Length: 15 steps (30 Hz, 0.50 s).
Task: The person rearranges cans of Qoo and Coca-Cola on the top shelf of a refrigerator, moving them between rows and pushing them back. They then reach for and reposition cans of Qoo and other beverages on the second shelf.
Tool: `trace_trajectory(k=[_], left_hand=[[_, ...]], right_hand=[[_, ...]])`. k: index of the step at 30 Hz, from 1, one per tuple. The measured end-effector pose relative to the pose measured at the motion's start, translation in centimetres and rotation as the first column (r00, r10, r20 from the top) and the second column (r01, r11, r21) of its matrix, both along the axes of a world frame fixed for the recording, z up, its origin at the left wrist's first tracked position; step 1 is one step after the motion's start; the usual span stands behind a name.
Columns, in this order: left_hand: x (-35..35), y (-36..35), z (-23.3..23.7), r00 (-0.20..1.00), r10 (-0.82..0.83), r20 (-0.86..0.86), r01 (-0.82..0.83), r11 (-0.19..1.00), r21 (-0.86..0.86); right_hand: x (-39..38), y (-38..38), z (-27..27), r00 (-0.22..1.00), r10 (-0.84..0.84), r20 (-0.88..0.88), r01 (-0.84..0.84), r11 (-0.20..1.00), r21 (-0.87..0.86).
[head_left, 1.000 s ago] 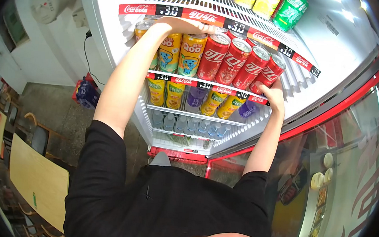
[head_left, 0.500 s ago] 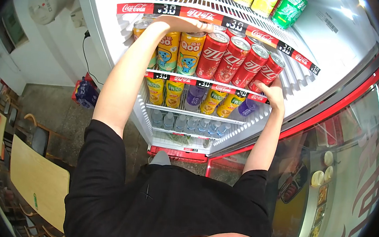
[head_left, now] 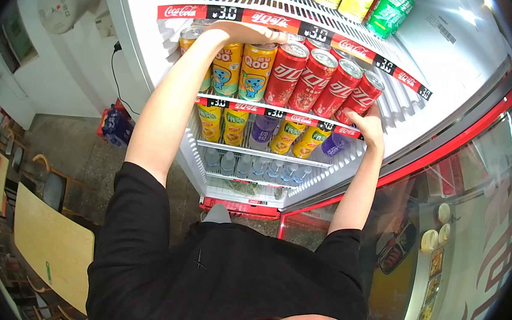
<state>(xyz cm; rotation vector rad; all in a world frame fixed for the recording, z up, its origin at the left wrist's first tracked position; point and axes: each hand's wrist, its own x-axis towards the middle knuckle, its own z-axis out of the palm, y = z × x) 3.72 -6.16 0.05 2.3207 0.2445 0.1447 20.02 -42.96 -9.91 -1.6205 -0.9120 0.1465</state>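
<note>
My left hand (head_left: 248,33) reaches over the tops of yellow Qoo cans (head_left: 255,73) on the fridge's can shelf, its fingertips near the top of a red can (head_left: 287,74). Its fingers lie flat and stretched out, partly behind the price strip. My right hand (head_left: 367,123) is at the right end of the same shelf, with its thumb against the lower part of the rightmost red can (head_left: 365,91). The other fingers of that hand are mostly hidden behind the thumb and can. Several red cans stand side by side between the hands.
Yellow and purple bottles (head_left: 264,130) stand one shelf below, with clear bottles (head_left: 243,165) under them. Above are a green can (head_left: 391,13) and others. The open fridge door (head_left: 449,145) is at the right; a wooden table (head_left: 51,240) is at the lower left.
</note>
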Motion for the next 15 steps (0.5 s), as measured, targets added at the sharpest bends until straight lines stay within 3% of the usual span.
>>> trace_trajectory(k=[1, 4, 8, 14, 15], left_hand=[[-0.6, -0.9, 0.6, 0.999, 0.024, -0.029, -0.017, 0.978, 0.21], [-0.5, -0.9, 0.6, 0.999, 0.04, -0.029, -0.032, 0.973, 0.231], [-1.1, -1.4, 1.3, 0.997, 0.016, -0.075, -0.006, 0.99, 0.138], [-1.9, -1.7, 0.7, 0.998, 0.062, 0.009, -0.063, 0.988, 0.14], [2.0, 0.0, 2.5, 0.998, 0.064, 0.014, -0.066, 0.988, 0.142]], right_hand=[[0.1, 0.0, -0.1, 1.0, 0.008, 0.005, -0.008, 1.0, 0.007], [0.4, 0.0, -0.4, 1.0, -0.003, 0.017, 0.003, 1.0, 0.006], [0.2, -0.1, -0.2, 1.0, -0.004, -0.001, 0.004, 1.0, 0.002], [0.8, 0.0, -0.6, 1.0, 0.007, 0.024, -0.008, 1.0, 0.017], [0.4, 0.1, -0.3, 1.0, 0.005, 0.021, -0.005, 1.0, 0.017]])
